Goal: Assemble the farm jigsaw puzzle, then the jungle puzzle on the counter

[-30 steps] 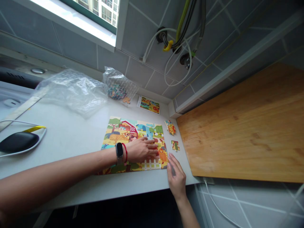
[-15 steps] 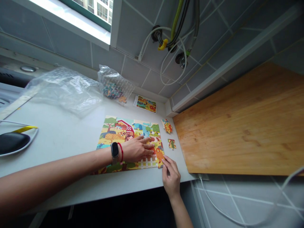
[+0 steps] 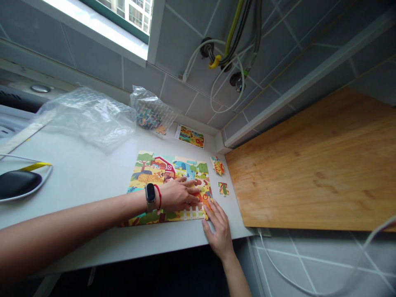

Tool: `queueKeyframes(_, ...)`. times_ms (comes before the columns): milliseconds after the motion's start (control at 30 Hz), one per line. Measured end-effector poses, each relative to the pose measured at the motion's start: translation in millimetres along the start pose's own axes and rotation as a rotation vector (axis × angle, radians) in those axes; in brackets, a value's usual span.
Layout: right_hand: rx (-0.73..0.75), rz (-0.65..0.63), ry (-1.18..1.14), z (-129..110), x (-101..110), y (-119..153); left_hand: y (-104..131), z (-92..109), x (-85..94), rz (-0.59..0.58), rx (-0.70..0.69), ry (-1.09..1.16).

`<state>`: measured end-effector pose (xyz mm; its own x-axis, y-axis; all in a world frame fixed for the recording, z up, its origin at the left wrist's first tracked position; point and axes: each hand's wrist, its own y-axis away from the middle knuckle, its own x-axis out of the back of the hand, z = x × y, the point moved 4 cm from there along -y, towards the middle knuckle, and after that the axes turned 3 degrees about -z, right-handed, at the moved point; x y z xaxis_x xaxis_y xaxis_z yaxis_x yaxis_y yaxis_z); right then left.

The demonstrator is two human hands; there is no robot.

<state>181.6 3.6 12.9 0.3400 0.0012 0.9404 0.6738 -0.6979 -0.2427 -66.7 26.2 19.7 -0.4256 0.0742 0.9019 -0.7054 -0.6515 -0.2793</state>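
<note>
A colourful jigsaw puzzle with animals, a red barn and a white fence lies joined on the white table. My left hand, with a watch and a red cord at its wrist, rests flat on the puzzle's right half, fingers spread. At the lower right corner, my right hand lies with its fingers stretched over the orange lion piece; part of that piece is covered. Right of the puzzle are a loose green and red puzzle piece and a small pile of orange pieces.
Behind the puzzle lies a small picture card. A clear bag of puzzle pieces and a crumpled plastic bag sit at the back. A wooden board borders the right side; a black oval object is far left.
My right hand has gone from pinching the corner piece's edge to lying with fingers extended over it. My left hand stays in place on the puzzle.
</note>
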Motion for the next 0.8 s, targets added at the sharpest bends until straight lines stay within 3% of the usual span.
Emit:
queueKeyframes(367,0.006,-0.120,-0.013,-2.2,-3.0,-4.3,-6.3,-7.0,-1.0,0.085,0.034,-0.002)
queueKeyframes(800,-0.096,0.247,-0.100,-0.9,-2.1,3.8,-5.5,-5.7,-3.1,0.077,0.037,-0.006)
